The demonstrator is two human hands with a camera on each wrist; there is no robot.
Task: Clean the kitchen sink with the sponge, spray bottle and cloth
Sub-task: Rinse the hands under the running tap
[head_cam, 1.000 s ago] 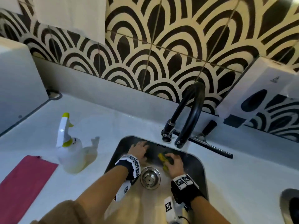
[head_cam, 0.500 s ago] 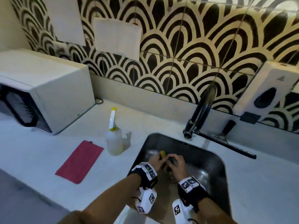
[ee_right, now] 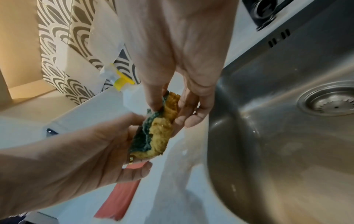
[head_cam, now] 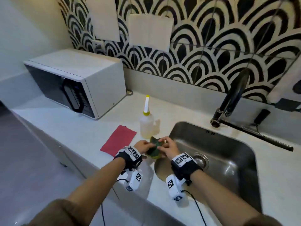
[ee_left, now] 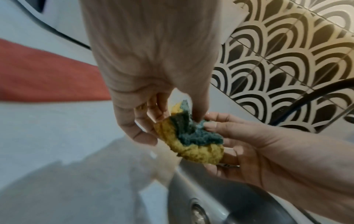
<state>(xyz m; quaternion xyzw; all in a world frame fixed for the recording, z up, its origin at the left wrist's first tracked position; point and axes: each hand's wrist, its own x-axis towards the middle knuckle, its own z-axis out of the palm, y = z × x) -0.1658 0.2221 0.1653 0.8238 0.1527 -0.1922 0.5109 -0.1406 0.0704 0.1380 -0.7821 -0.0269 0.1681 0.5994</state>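
A worn yellow sponge (head_cam: 154, 148) with a dark green scouring side is bent between both my hands, above the counter at the sink's left rim. My left hand (head_cam: 143, 146) pinches one end of the sponge (ee_left: 191, 139) and my right hand (head_cam: 167, 146) pinches the other end of the sponge (ee_right: 155, 133). The steel sink (head_cam: 228, 154) lies to the right, with its drain (head_cam: 201, 160) beside my right wrist. The spray bottle (head_cam: 146, 123) stands just behind my hands. The red cloth (head_cam: 118, 140) lies flat to its left.
A white microwave (head_cam: 81, 85) sits at the back left of the white counter (head_cam: 84, 128). A black tap (head_cam: 231, 98) and a black squeegee (head_cam: 254, 131) are behind the sink. A soap dispenser (head_cam: 293, 88) hangs on the patterned tiled wall at right.
Both hands have lifted out of the sink basin with the sponge and moved left over the rim to the counter. The left hand now also holds the sponge. The view has swung left.
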